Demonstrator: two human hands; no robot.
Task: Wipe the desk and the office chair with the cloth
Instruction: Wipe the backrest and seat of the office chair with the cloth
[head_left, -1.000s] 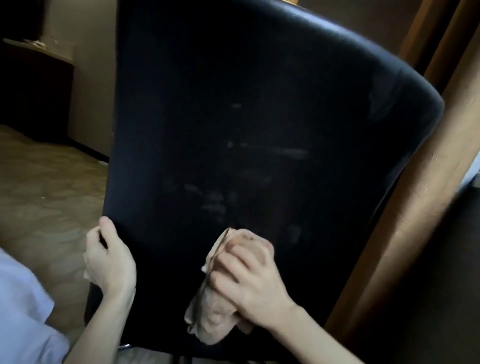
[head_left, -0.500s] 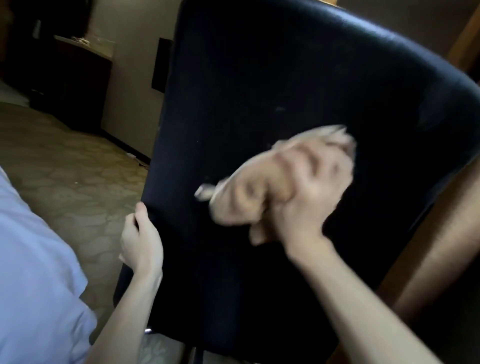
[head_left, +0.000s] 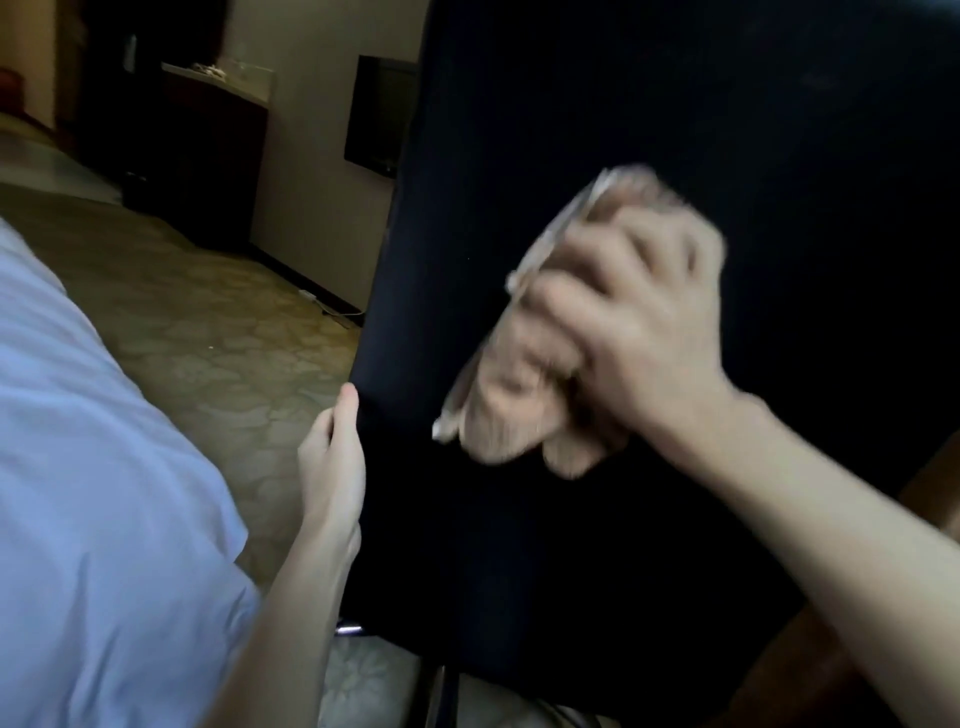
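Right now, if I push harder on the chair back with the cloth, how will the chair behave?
Likely to swivel or roll away: the left hand grips the edge of the chair back, seemingly to steady it. The back itself looks stiff, flat where the right hand presses the cloth.

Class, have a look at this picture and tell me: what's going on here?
A person is wiping the back of a black office chair. Their right hand grips a bunched beige cloth against the backrest, both blurred. Their left hand holds the chair's left edge.
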